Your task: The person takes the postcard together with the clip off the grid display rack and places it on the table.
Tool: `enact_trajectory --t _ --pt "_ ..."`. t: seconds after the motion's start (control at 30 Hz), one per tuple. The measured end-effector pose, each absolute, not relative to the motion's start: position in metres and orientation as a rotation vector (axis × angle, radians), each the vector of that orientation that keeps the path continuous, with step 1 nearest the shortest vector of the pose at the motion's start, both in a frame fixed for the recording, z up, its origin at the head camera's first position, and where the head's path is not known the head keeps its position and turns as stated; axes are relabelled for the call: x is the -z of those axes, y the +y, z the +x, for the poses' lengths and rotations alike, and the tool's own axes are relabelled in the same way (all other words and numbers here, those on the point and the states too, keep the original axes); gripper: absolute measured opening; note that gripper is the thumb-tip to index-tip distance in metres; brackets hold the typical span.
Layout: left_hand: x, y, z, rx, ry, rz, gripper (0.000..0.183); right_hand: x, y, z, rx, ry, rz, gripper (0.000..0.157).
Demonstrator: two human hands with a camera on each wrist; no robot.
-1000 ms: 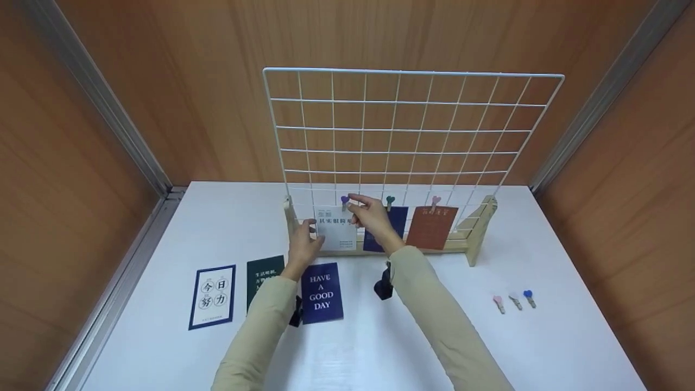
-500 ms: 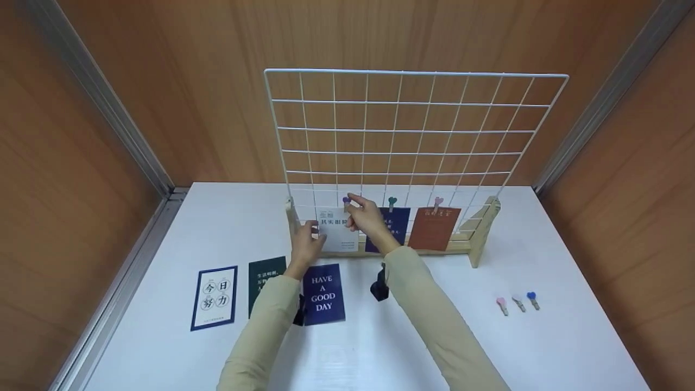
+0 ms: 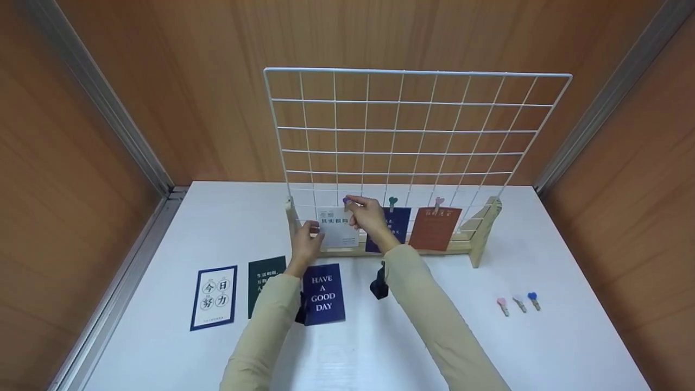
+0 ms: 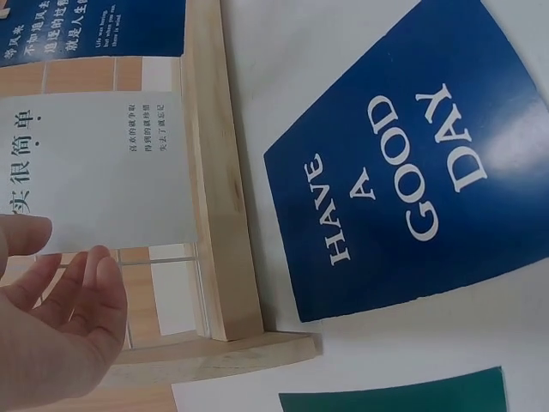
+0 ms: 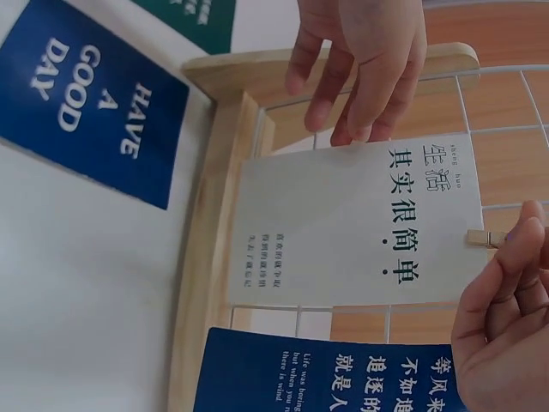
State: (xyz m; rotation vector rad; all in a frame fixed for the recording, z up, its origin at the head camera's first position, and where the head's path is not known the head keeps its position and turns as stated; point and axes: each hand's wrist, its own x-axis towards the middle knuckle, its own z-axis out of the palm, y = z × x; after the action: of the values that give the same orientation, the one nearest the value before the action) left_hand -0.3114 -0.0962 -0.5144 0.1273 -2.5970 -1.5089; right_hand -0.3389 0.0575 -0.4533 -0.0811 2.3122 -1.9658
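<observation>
A white card (image 3: 339,233) with dark Chinese print hangs low against the white wire grid (image 3: 402,130). My left hand (image 3: 306,244) pinches its left edge, the thumb (image 4: 24,233) on the printed face. At the card's top edge, my right hand (image 3: 370,216) pinches a small wooden clothespin (image 5: 485,239) with a purple heart, mostly covered by the fingers. The pin's tip overlaps the card's top edge in the right wrist view. Beside it hang a navy card (image 3: 399,222) under a green-heart clothespin (image 3: 392,203) and a rust-red card (image 3: 434,229) under a pink-heart clothespin (image 3: 438,203).
The grid stands in a wooden base (image 3: 478,231). On the white table lie a blue-bordered card (image 3: 214,298), a dark green card (image 3: 263,271) partly under the left sleeve, and a navy "HAVE A GOOD DAY" card (image 3: 324,296). Three loose clothespins (image 3: 519,304) lie at the right.
The white card's lower edge has risen slightly. My right index finger has bent down over the purple-heart clothespin. The left hand has hardly moved, and the head view has shifted a little.
</observation>
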Motion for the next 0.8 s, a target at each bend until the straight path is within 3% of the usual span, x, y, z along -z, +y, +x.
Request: enact_trajectory --t 0.47,0.8 --pt "0.5166 -0.0954 -0.3131 1.511 -2.579 0.188 0.013 0.4553 0.0572 -0.3414 1.958 2.449 -0.089 0.022" --pt "0.5171 -0.0976 -0.3164 1.445 -2.664 0.242 0.016 0.4544 0.0562 -0.3435 1.933 2.498 -0.093 0.019"
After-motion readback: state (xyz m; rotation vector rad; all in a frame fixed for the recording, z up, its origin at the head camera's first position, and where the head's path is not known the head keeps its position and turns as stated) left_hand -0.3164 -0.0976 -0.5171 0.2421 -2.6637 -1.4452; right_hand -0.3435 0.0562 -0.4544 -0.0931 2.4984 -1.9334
